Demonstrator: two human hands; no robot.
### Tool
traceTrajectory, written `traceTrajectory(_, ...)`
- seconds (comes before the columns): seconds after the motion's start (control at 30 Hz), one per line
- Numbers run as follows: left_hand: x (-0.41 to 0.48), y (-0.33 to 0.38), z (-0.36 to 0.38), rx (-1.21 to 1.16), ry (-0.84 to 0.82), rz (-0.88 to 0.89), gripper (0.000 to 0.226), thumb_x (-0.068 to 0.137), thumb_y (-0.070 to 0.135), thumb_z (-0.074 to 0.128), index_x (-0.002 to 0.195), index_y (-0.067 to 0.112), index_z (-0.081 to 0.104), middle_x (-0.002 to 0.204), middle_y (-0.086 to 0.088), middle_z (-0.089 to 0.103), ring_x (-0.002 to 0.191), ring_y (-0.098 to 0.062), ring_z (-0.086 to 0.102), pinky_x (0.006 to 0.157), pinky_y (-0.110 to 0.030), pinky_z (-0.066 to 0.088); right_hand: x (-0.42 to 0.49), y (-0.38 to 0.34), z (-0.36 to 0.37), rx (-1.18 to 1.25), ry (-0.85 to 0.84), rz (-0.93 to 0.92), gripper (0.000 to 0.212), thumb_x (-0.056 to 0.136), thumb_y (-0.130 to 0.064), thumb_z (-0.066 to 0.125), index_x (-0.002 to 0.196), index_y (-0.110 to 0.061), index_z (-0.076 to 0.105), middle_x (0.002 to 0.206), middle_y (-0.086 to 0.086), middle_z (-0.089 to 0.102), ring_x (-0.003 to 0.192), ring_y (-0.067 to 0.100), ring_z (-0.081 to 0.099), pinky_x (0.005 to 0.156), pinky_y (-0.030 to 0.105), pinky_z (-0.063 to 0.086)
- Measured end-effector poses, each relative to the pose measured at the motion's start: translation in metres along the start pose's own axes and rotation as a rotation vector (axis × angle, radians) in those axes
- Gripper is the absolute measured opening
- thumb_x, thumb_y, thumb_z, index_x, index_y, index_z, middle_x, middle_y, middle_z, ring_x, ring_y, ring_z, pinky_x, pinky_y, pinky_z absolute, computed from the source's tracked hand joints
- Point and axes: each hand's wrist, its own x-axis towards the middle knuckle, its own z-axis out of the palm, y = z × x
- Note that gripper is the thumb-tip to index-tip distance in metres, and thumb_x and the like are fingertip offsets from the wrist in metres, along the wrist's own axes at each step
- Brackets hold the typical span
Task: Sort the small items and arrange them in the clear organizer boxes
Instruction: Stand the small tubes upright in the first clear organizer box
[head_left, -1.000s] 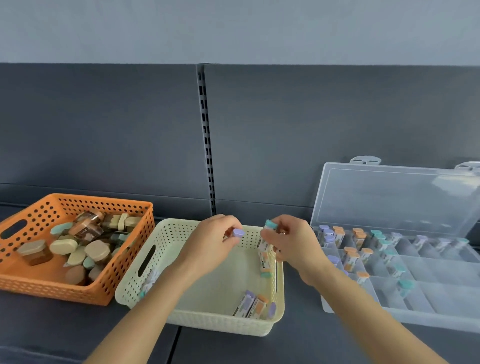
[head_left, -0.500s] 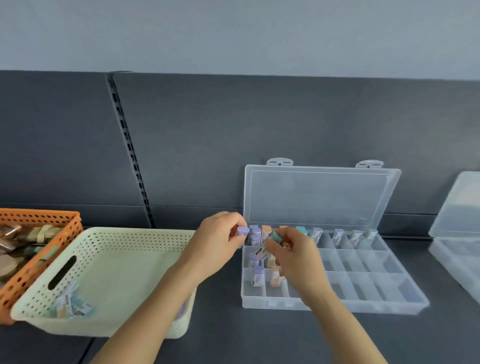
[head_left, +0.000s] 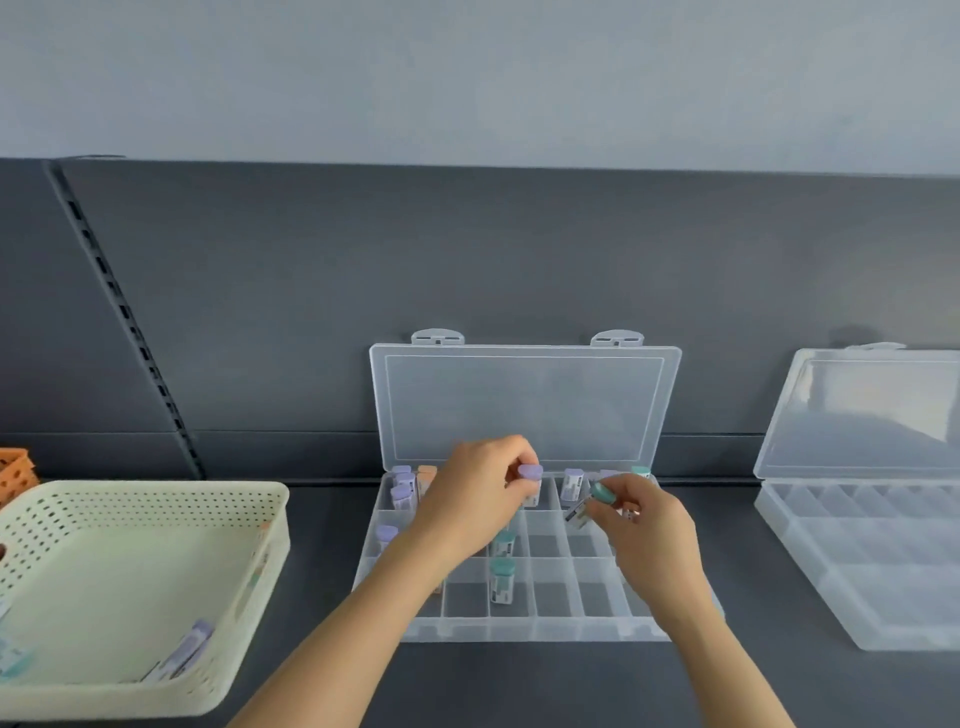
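Purple-capped vial (head_left: 530, 483): upright, pinched at the cap by left hand (head_left: 475, 496) fingers, now over the back row of the clear organizer box (head_left: 519, 621); a second ago it was above the cream basket (head_left: 156, 519).
Teal-capped vial (head_left: 592, 501): tilted, gripped in closed fingers of right hand (head_left: 647, 532), likewise carried across to the box.
Box contents: purple, orange and teal vials standing in several compartments; front row mostly vacant.
Basket: a few vials left at its near edge.
Second organizer box (head_left: 857, 545): open, right, apparently unfilled.
Judgement: transfer done; placing by cap colour comes next.
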Motion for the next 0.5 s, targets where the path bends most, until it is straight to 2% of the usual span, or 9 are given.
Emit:
traceTrajectory(0.17, 0.009, 0.005, 0.027, 0.098, -0.102, -0.004, 0.011, 0.091, 0.022, 0.056, 0.087, 0.016, 0.064, 0.083, 0.003, 0.067, 0.075, -0.016, 0.058, 0.068, -0.032, 0.049, 0.009, 0.017, -0.006, -0.184, -0.033, -0.117, 0.002, 0.087, -0.013, 0.064, 0.086, -0.014, 0.065, 0.072, -0.016, 0.057, 0.062, 0.010, 0.051, 0.057, 0.021, 0.040)
traceTrajectory(0.23, 0.011, 0.003, 0.035, 0.149, -0.159, -0.001, 0.012, 0.090, 0.020, 0.057, 0.088, 0.015, 0.067, 0.089, 0.002, 0.068, 0.084, -0.016, 0.059, 0.071, -0.029, 0.047, 0.015, 0.022, -0.007, -0.256, -0.068, -0.175, 0.003, 0.088, -0.013, 0.064, 0.091, -0.014, 0.065, 0.075, -0.013, 0.056, 0.065, 0.008, 0.052, 0.058, 0.015, 0.040)
traceTrajectory(0.37, 0.014, -0.006, 0.048, 0.256, -0.161, 0.041, 0.013, 0.089, 0.017, 0.056, 0.088, 0.014, 0.068, 0.100, -0.001, 0.063, 0.105, -0.016, 0.055, 0.079, -0.032, 0.046, 0.031, 0.028, -0.007, -0.403, -0.172, -0.234, 0.002, 0.090, -0.014, 0.060, 0.092, -0.015, 0.060, 0.084, -0.003, 0.063, 0.071, 0.015, 0.056, 0.064, 0.025, 0.048)
traceTrajectory(0.5, 0.018, -0.012, 0.052, 0.360, -0.145, 0.074, 0.016, 0.092, 0.022, 0.057, 0.099, 0.014, 0.069, 0.110, -0.001, 0.061, 0.109, -0.017, 0.050, 0.082, -0.029, 0.041, 0.040, 0.030, -0.005, -0.530, -0.260, -0.297, 0.007, 0.093, -0.018, 0.056, 0.096, -0.016, 0.062, 0.092, 0.000, 0.066, 0.074, 0.016, 0.059, 0.063, 0.023, 0.049)
